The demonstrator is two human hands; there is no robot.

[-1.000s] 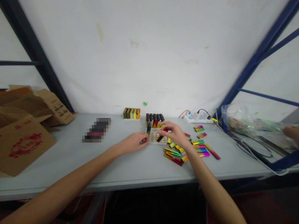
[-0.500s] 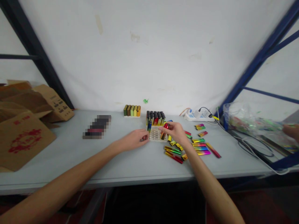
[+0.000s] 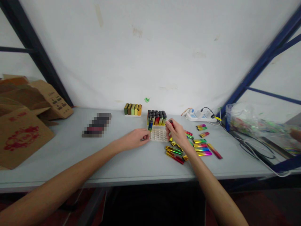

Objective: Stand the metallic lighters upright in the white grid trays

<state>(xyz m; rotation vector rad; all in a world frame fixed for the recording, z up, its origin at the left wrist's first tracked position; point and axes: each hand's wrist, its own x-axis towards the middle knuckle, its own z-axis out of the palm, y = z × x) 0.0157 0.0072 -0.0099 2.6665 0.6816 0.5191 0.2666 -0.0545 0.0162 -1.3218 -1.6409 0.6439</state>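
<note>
White, with rows of little round cups, the small tray (image 3: 160, 135) lies on the grey counter (image 3: 131, 164) between the two hands. To do this part well, I think it helps to hold the tray still and pinch each lighter lightly, high up near its top. That way the fingers should not bump the cups. A lighter held straight up would likely fit a cup better than a tilted one, and a gentle push seems enough.

The right hand (image 3: 176, 132) is closed on a red lighter (image 3: 171, 123) with some black on it, just at the tray's right side. Only a bit of it peeks out of the fingers. The left hand (image 3: 137, 138) has curled fingers by the tray's left edge. Something dark shows under them, but I cannot tell what it is, or if they grip it.

One blue lighter (image 3: 150, 125) stands up at the tray's left side, just beside the left fingertips. Loose shiny lighters (image 3: 199, 145) lie around and past the right hand. Behind the tray stands a packed set of black-topped lighters (image 3: 157, 118).
</note>
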